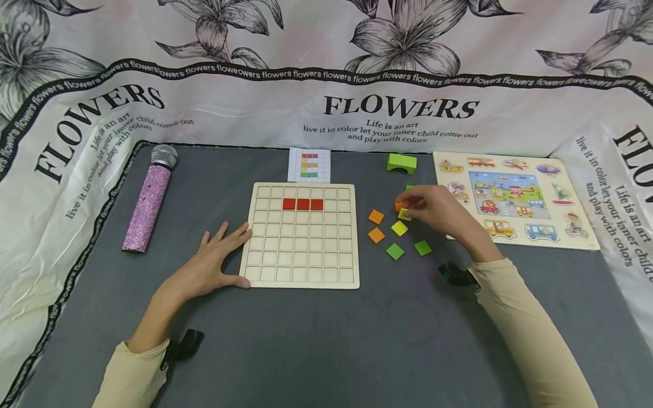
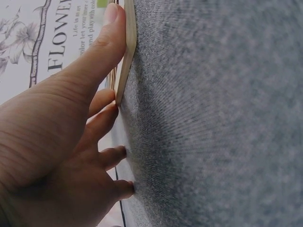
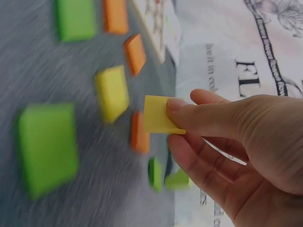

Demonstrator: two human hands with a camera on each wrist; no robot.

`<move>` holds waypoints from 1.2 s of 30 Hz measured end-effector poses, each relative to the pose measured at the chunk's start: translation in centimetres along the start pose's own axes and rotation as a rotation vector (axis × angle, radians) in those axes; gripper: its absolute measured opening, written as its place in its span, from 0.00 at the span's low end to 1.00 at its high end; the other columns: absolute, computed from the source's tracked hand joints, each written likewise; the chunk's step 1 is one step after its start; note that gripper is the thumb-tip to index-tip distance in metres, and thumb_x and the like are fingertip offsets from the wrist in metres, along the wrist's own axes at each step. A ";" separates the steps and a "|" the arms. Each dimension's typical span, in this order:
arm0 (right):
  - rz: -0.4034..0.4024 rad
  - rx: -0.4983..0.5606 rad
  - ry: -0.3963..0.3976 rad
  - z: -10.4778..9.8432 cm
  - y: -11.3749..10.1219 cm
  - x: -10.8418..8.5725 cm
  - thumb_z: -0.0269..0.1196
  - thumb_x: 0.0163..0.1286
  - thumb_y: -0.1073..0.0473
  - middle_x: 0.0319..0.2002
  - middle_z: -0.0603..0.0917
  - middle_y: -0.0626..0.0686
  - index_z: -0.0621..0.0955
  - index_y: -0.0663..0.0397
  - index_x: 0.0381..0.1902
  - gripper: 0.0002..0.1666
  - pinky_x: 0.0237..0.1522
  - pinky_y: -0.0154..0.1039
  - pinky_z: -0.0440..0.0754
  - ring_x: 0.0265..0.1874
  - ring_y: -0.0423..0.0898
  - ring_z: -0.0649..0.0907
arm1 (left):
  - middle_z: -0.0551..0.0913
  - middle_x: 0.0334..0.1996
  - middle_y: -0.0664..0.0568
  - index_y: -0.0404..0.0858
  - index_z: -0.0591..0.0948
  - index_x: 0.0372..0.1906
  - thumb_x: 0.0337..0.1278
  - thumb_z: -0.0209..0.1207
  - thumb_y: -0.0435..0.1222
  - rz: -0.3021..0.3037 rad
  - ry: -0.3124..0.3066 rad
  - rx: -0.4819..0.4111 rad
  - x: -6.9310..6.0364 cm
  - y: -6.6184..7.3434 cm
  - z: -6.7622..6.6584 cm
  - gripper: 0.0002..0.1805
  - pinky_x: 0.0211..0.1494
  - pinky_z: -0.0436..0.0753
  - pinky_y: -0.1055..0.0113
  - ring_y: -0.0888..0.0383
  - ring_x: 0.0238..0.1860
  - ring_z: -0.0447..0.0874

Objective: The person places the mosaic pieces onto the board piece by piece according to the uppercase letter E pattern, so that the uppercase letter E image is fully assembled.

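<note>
A yellow square tile [image 3: 158,114] is pinched between the thumb and fingers of my right hand [image 1: 441,211], just above the loose tiles. Around it lie orange tiles [image 1: 376,235], another yellow tile [image 1: 399,228] and green tiles [image 1: 395,251]; one more orange tile is partly hidden by the hand. My left hand [image 1: 211,266] has its fingers spread, with thumb and index finger touching the left edge of the wooden grid board [image 1: 301,285]. Three red tiles [image 1: 303,204] sit side by side in the board's second row from the top.
Behind the board lies a paper card [image 1: 309,165] with a coloured grid pattern. A green arch block [image 1: 401,164] stands at the back. To the right is a picture puzzle board [image 1: 520,226]; a pink glittery microphone [image 1: 148,204] lies on the left.
</note>
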State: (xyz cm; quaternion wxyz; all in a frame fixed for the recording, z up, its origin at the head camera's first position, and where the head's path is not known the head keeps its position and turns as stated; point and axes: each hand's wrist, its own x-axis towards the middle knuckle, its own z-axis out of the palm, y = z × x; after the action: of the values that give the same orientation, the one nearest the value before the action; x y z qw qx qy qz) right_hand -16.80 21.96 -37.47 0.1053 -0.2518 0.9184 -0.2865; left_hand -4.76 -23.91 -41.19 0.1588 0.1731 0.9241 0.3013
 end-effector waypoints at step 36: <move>-0.161 0.283 -0.016 10.8 -10.9 11.0 0.69 0.63 0.66 0.36 0.85 0.50 0.86 0.58 0.41 0.08 0.44 0.36 0.80 0.36 0.43 0.81 | 0.51 0.77 0.45 0.37 0.57 0.77 0.39 0.73 0.52 0.011 -0.004 0.040 0.3 0.0 -0.1 0.59 0.75 0.40 0.39 0.35 0.76 0.36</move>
State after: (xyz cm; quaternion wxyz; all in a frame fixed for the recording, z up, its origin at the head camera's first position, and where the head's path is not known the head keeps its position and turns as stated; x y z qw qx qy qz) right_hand -18.11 3.37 -40.53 0.1235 -0.3096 0.8449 -0.4184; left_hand -5.00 -23.81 -41.19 0.1554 0.1822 0.9287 0.2831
